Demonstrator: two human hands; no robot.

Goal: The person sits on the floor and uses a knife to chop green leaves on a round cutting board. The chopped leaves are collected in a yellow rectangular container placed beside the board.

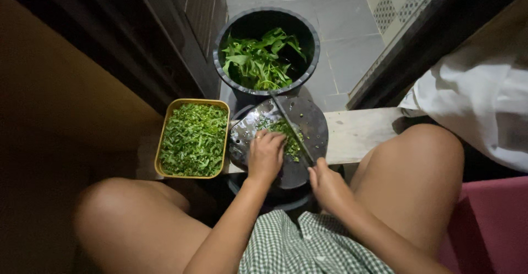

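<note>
My left hand [265, 154] presses down on a bunch of green leaves [286, 133] lying on a round dark cutting board [313, 121]. A ring shows on one finger. My right hand [328, 184] grips the handle of a long knife [289, 125], whose blade runs across the leaves right beside my left fingers. The board rests on a pale wooden bench [357, 133] between my bare knees.
A yellow rectangular tub [165, 133] full of chopped greens sits left of the board. A black bucket [314, 37] of whole leaves stands on the grey tiled floor beyond. White cloth [478, 98] lies at right, a dark wooden wall at left.
</note>
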